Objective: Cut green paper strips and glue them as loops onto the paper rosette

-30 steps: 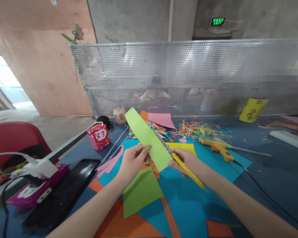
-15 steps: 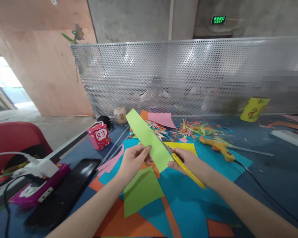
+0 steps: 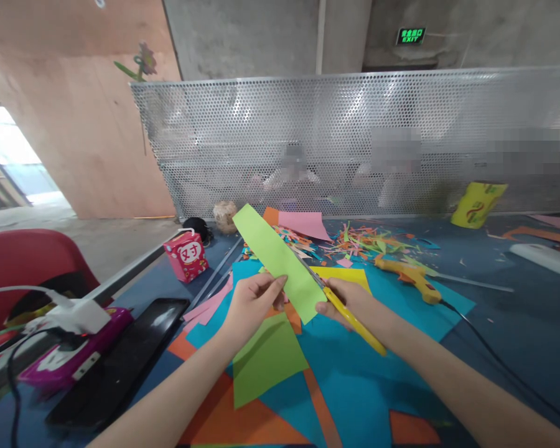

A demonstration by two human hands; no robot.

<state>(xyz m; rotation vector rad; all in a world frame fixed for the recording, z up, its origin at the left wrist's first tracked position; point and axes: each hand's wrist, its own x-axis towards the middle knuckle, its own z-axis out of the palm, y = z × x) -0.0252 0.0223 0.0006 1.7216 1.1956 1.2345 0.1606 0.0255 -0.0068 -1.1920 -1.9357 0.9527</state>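
My left hand (image 3: 257, 298) pinches the edge of a light green paper strip (image 3: 280, 258), thumb on top. The strip is raised at a slant above the coloured sheets. My right hand (image 3: 350, 302) grips yellow-handled scissors (image 3: 354, 320), whose blades lie along the strip's right edge. How far the blades are apart I cannot make out. Below my hands lie a green paper piece (image 3: 268, 361), a large blue sheet (image 3: 354, 379) and orange paper (image 3: 236, 417). Part of a yellow sheet (image 3: 359, 277) shows behind my right hand.
Paper scraps (image 3: 371, 242) are heaped at the back. A yellow glue gun (image 3: 413, 280) with a cord lies right. At left are a pink drink carton (image 3: 186, 255), a black phone (image 3: 121, 361) and a purple power strip (image 3: 60, 364). A perforated metal screen (image 3: 270, 118) stands behind; people sit beyond it.
The green strip's upper end has shifted slightly left. My left thumb sits a little further right on it. The scissors and my right hand stay in nearly the same place.
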